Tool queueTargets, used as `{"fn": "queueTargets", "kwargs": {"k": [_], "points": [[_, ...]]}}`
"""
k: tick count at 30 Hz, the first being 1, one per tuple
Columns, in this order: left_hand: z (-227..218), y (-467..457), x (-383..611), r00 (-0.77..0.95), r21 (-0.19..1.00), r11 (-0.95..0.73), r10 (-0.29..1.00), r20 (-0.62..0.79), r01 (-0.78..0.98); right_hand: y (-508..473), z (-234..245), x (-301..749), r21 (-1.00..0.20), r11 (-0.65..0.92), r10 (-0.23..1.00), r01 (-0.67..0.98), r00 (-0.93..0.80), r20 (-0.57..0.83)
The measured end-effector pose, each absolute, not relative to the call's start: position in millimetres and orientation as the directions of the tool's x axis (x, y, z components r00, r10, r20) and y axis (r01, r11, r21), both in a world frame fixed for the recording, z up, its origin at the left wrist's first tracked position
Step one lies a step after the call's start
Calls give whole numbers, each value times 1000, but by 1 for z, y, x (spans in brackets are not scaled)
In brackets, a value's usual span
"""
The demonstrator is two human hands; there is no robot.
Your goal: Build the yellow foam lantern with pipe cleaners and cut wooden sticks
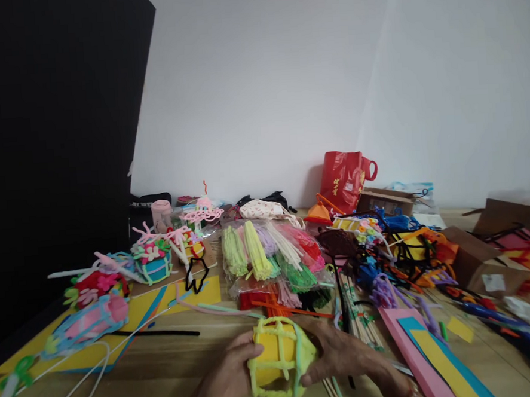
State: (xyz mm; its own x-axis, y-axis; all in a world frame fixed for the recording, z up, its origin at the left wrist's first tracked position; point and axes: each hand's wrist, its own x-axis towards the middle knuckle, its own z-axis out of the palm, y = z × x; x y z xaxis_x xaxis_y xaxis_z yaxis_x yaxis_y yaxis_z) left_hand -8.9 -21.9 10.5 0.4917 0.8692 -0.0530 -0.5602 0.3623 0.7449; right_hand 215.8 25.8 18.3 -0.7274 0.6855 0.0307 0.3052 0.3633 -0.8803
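Between my two hands is a lantern-like frame (281, 359) of pale yellow-green pipe cleaners, with yellow paper panels inside it. One mint-green pipe cleaner (298, 358) runs down its right side. My left hand (239, 362) grips the frame's left edge, thumb at its upper left corner. On the right side my right hand (330, 350) is wrapped round it, thumb low on the front and fingers behind. Just beyond the frame lie bundles of green pipe cleaners (257, 250) in clear plastic bags.
Finished-looking pipe-cleaner crafts (95, 322) crowd the left side. Wooden sticks (357, 312) and coloured paper strips (429, 350) lie to the right. Farther back are a red bag (342, 179) and an open cardboard box (484, 263). A black panel (54, 127) rises at left.
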Motion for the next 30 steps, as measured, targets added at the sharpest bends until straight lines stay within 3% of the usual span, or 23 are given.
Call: {"fn": "queueTargets", "kwargs": {"k": [4,11,21,30], "points": [[13,-23,-10,532,733,403,844,-66,-548,26,13,214,-977,141,630,159,-776,-35],[12,-21,-12,592,711,464,801,-83,-528,29,1,210,-994,-57,550,91,-828,-107],[3,-15,-11,584,743,413,811,-37,-526,38,-19,220,-985,-123,574,120,-801,-169],[-1,-16,-10,451,830,302,890,-69,-469,37,-14,222,-985,-93,570,148,-803,-174]]}}
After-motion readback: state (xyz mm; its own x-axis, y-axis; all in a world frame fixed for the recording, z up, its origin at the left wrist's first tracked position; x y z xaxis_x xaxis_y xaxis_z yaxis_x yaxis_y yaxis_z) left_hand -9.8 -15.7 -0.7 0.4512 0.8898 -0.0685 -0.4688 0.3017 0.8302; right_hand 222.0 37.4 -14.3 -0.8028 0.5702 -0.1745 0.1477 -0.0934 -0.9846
